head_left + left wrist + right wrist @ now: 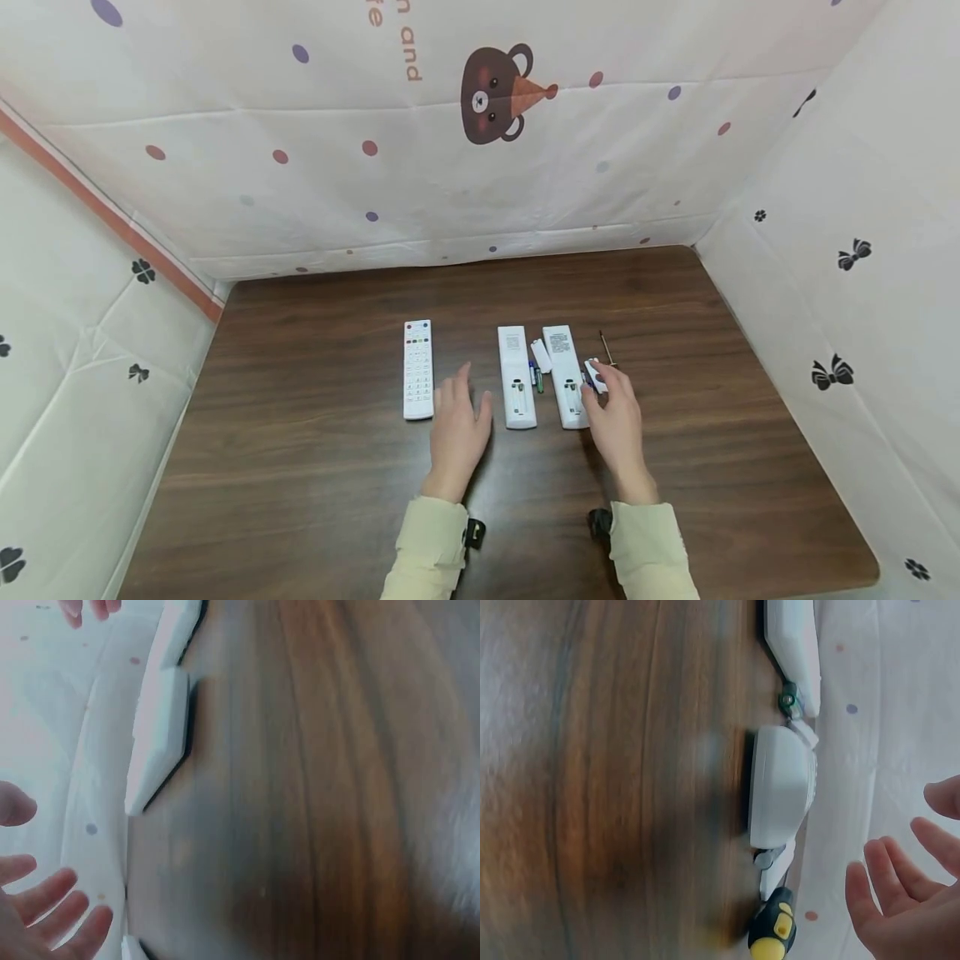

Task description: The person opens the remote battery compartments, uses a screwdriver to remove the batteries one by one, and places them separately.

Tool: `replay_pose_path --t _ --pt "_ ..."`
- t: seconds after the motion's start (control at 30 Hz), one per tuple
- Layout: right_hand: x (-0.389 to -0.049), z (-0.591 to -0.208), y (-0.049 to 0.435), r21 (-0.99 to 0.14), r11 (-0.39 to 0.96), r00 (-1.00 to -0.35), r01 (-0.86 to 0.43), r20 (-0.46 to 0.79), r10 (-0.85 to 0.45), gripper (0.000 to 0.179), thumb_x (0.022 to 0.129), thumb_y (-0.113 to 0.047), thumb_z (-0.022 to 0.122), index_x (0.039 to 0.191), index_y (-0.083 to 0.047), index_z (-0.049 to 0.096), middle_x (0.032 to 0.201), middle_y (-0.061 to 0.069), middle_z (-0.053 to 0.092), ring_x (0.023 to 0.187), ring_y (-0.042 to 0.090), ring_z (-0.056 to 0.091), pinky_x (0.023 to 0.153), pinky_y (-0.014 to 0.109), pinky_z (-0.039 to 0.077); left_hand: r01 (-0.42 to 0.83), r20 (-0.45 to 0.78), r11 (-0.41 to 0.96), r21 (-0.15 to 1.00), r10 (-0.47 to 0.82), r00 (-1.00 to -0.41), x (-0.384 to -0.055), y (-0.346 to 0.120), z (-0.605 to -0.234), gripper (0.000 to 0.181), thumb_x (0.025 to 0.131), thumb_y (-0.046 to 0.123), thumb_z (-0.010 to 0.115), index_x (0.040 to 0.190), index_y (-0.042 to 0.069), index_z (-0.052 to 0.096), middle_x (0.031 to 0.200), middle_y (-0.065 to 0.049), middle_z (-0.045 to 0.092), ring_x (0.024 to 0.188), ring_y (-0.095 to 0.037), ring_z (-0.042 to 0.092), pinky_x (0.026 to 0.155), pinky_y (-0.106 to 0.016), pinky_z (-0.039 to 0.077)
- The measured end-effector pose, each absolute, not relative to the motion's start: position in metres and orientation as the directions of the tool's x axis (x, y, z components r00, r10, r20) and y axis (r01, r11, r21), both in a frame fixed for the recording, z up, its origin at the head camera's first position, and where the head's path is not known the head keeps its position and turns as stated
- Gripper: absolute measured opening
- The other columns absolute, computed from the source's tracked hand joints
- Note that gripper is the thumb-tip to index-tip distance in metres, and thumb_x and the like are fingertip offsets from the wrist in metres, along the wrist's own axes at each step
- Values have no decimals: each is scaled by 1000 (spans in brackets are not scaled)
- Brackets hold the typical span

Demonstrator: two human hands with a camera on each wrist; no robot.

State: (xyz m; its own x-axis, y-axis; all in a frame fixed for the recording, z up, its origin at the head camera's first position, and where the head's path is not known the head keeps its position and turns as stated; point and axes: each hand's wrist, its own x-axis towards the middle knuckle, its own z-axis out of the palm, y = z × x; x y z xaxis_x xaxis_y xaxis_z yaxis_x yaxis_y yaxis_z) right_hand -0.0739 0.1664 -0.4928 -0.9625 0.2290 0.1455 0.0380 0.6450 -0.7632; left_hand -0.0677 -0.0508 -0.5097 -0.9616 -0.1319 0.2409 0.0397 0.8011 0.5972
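My left hand [459,427] hovers with fingers spread beside the lower right edge of a white remote control [418,371], which lies buttons up. In the left wrist view that hand [49,900] holds nothing. Two more remote controls lie face down with bared battery bays: a middle one [515,367] and a right one [564,367]. Over the right one's lower right side is my right hand [618,429], its loosely bent fingers partly hiding a battery cover [598,379]. No object sits in that hand [904,892] in the right wrist view.
Between the face-down remotes lie another battery cover [542,356], a blue battery [532,373] and a green battery [539,382]. A screwdriver [606,347] with a black and yellow handle [776,926] lies at far right. Patterned cloth [315,192] borders the brown table [300,500].
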Motion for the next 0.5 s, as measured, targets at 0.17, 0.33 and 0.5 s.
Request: replay_pose_path --t 0.17,0.33,0.5 --pt "-74 -492 160 -765 644 -970 14 146 195 37 86 -16 57 123 -12 52 128 9 44 112 26 45 90 45 38 36 321 820 571 -182 -930 -67 -64 -509 50 84 25 59 129 11 43 121 -11 41 111 -27 36 86 -41 37" --pt "-75 -491 154 -755 655 -980 22 114 165 39 87 -19 56 125 -12 50 127 10 44 112 26 45 91 46 37 10 366 838 545 -227 -902 -68 -76 -515 55 78 18 66 128 9 44 129 -15 35 119 -32 28 93 -48 27" --pt "-73 -493 150 -758 647 -984 81 41 172 40 88 -22 55 126 -14 48 129 9 42 110 26 47 89 46 39 -51 355 853 519 -269 -896 -71 -88 -524 67 73 16 71 132 8 41 136 -21 28 124 -38 22 96 -54 21"
